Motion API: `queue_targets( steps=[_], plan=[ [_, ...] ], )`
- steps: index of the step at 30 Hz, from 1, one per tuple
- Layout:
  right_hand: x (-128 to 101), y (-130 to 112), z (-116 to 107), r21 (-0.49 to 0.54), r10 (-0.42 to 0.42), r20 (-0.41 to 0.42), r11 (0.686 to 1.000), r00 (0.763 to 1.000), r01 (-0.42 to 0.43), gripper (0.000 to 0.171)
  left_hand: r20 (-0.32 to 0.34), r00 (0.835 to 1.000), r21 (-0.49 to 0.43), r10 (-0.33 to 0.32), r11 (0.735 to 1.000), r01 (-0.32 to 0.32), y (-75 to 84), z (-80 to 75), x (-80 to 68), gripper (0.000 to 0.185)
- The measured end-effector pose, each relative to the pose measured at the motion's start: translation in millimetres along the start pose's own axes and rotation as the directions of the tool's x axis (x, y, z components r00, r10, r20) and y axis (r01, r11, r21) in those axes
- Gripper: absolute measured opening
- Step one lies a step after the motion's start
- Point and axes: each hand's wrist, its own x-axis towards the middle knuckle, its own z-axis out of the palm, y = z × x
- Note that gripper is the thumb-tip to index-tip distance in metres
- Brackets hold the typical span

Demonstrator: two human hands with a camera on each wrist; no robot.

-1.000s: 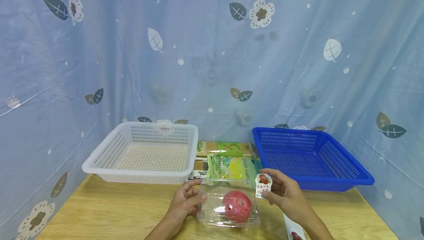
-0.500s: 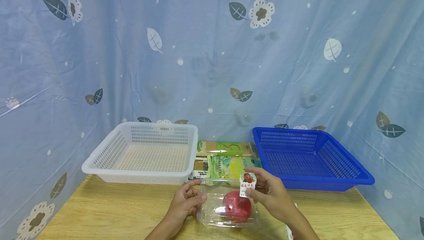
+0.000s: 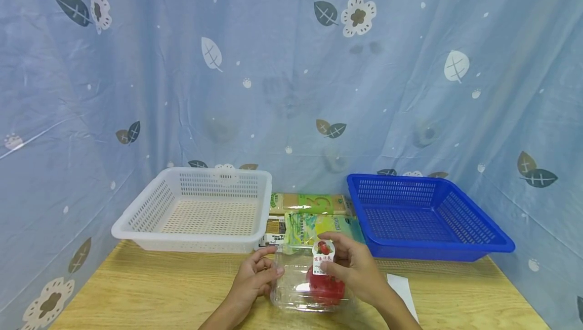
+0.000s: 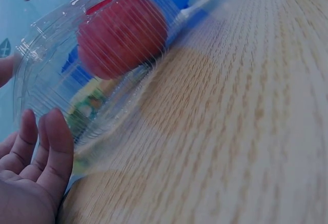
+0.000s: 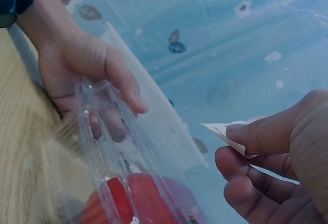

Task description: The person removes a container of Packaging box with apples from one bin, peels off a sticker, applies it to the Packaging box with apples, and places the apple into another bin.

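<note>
- The sticker label (image 3: pixel 323 255), pinched upright by the right hand (image 3: pixel 352 269), hangs just above the clear box (image 3: pixel 311 282), directly over the red fruit (image 3: pixel 324 287).
- The left hand (image 3: pixel 254 279) grips the box's left edge, fingers curled, steadying it on the bench (image 3: pixel 159 289).

We see a clear plastic clamshell box (image 3: pixel 314 282) lying on the wooden table, enclosing a red fruit (image 3: pixel 325 285); a small printed label (image 3: pixel 323 256) hovers just above.
</note>
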Motion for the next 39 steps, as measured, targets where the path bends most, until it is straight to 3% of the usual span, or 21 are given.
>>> queue_targets(
  steps=[7, 17, 26, 33, 39],
  plan=[
    [0, 2, 6, -0.041, 0.065, -0.002, 0.997, 0.998, -0.065, 0.046, 0.006, 1.0, 0.008, 0.001, 1.0, -0.001, 0.0, -0.1, 0.6, 0.072],
    [4, 6, 15, 0.011, 0.083, 0.049, 0.996, 0.995, -0.083, 0.048, 0.001, 1.0, 0.016, 0.01, 1.0, -0.01, 0.3, -1.2, 1.0, 0.072],
    [4, 9, 20, -0.016, 0.078, 0.057, 0.997, 0.995, -0.077, 0.045, 0.006, 1.0, 0.007, 0.007, 1.0, -0.007, 0.3, -1.5, 1.4, 0.073],
    [4, 12, 22, -0.022, 0.077, 0.063, 0.997, 0.995, -0.076, 0.058, 0.015, 1.0, -0.002, -0.002, 1.0, 0.002, 1.5, -0.7, 0.8, 0.073],
    [4, 14, 24, -0.016, 0.095, 0.061, 0.995, 0.994, -0.094, 0.059, 0.009, 1.0, -0.001, -0.004, 1.0, 0.004, 2.6, -0.7, 0.4, 0.073]
  ],
)
